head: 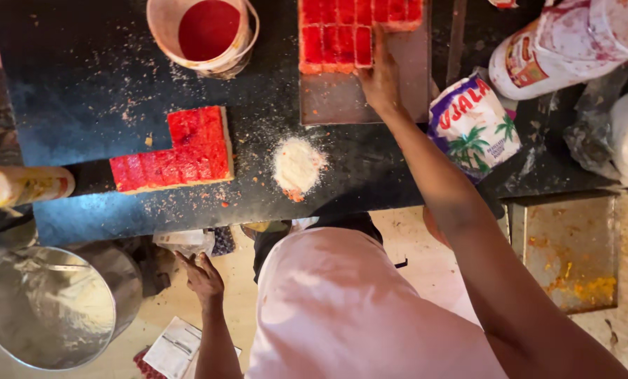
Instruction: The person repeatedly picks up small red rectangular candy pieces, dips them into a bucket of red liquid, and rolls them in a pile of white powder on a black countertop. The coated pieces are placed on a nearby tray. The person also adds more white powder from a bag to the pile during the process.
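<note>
Right grip (379, 78) flat, fingers spread on red slab (342, 31), top centre; left grip (203, 275) loose, holding nothing, lower left below desk (82, 105).

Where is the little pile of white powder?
In the head view, the white powder pile lies on the black counter, just right of the L-shaped red cake slab and below the metal tray that the right hand touches.

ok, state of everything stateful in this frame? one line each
right hand: open, fingers flat on the cut red squares
left hand: empty, down below the counter edge
tray slab: cut into a grid, part of the tray bare
L-shaped slab: off the tray, on the counter, cut lines visible
cup: upright, uncovered, red liquid inside
white powder: loose heap
steel pot: uncovered, contents unclear
</note>
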